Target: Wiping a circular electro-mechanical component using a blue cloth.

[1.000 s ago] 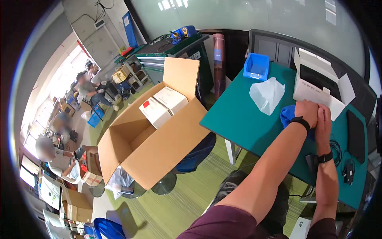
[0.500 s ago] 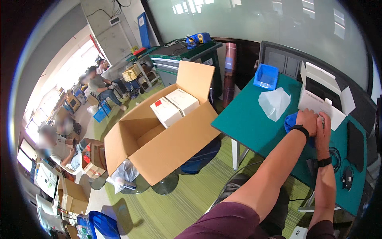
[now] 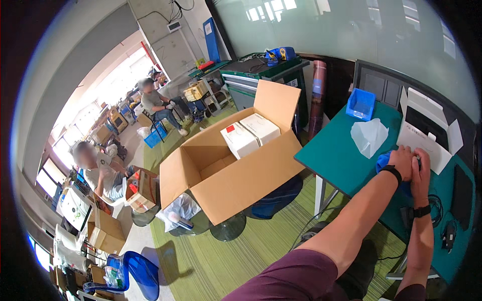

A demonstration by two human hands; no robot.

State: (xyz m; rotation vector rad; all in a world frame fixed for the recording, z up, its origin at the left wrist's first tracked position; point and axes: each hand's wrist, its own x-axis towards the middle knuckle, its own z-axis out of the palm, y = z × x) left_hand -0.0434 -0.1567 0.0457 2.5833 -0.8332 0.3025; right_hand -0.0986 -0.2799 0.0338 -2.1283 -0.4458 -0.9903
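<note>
At the right-hand table, my left hand [image 3: 399, 163] is closed on a blue bundle [image 3: 383, 159], which looks like soft cloth. Part of it shows at the hand's left side and more between my wrists. Pressed against the left hand, my right hand [image 3: 420, 174] has its fingers bent; whatever it grips is hidden. Just beyond both hands stands an open white box [image 3: 419, 142] with its flaps raised and a black item [image 3: 426, 125] inside. A crumpled white plastic bag [image 3: 369, 136] lies to their left on the green tabletop [image 3: 341, 158].
A blue bin [image 3: 361, 105] sits at the table's far corner. Cables [image 3: 437, 208], a black adapter [image 3: 448, 236] and a flat black panel [image 3: 461, 198] lie at right. Left of the table, an open cardboard carton [image 3: 251, 173] holds white boxes [image 3: 251, 134]. Two seated people are farther left.
The view has swung left, so the scene sits further right in it. My hands stay together over the blue bundle, with little visible change in their grip.
</note>
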